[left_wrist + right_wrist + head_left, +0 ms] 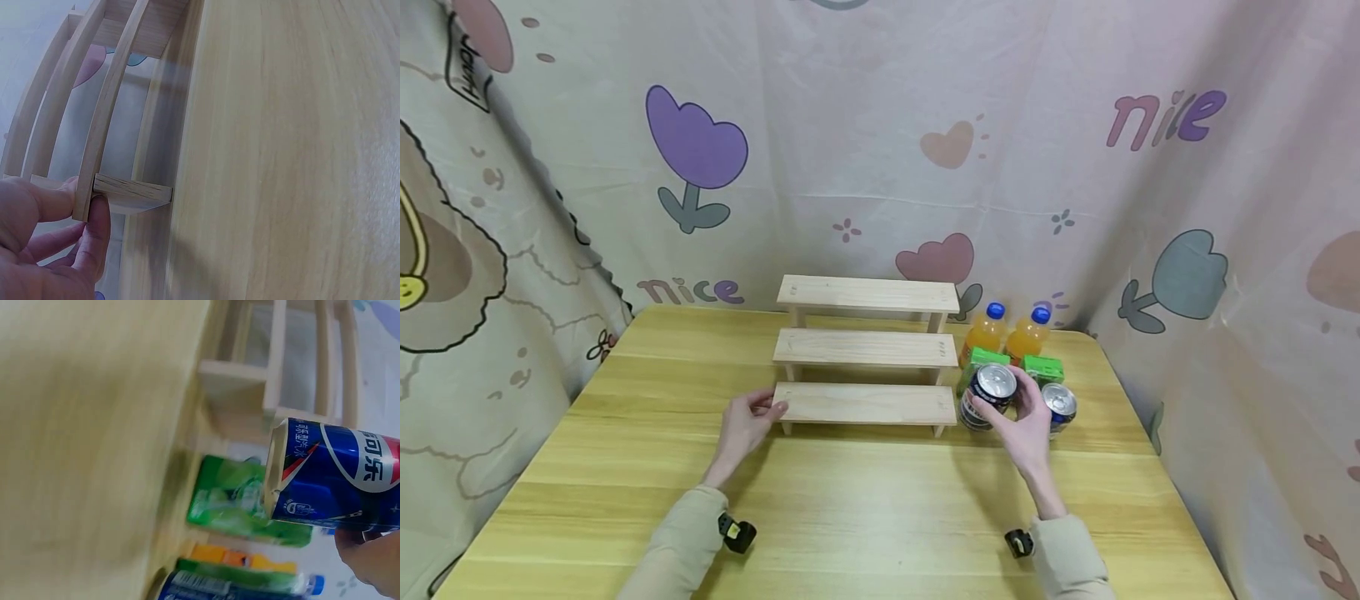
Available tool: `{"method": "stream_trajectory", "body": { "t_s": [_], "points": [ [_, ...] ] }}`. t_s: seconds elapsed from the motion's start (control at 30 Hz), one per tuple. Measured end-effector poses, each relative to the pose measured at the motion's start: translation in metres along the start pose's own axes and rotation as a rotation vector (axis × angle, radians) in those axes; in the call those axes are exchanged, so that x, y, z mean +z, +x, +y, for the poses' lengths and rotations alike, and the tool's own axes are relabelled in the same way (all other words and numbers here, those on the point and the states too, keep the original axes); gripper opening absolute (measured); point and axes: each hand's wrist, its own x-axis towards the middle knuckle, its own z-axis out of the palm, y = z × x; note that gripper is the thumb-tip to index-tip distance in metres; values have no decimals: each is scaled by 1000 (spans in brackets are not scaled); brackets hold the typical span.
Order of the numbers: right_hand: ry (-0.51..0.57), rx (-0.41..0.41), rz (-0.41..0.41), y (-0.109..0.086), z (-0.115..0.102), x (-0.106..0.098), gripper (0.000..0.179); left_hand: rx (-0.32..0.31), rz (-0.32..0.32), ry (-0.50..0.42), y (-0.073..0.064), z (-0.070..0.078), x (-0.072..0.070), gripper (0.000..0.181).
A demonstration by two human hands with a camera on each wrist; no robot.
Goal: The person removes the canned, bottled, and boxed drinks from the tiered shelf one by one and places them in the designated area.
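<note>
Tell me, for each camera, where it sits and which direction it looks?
Head: high, facing forward and down at the table; both hands and sleeves show.
Left wrist: beside the left hand, facing its fingers pinching the wooden shelf.
Right wrist: beside the right hand, facing the blue can it grips.
All three share the shelf.
</note>
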Motion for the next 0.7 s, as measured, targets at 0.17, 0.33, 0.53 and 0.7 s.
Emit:
{"method": "stream_trajectory", "body": {
  "t_s": [0.17,0.33,0.53,0.7],
  "points": [
    [-27,47,-8,-1,10,-8,73,2,-4,-9,0,-1,0,43],
    [-46,69,-13,-2,20,-10,70,1,-6,-14,0,0,1,43],
    [-69,101,-9,-3,26,-10,72,-3,-6,-14,0,1,2,44],
    [-93,127,-14,-4,31,-11,72,-2,-3,-20,0,1,2,44]
  ]
}}
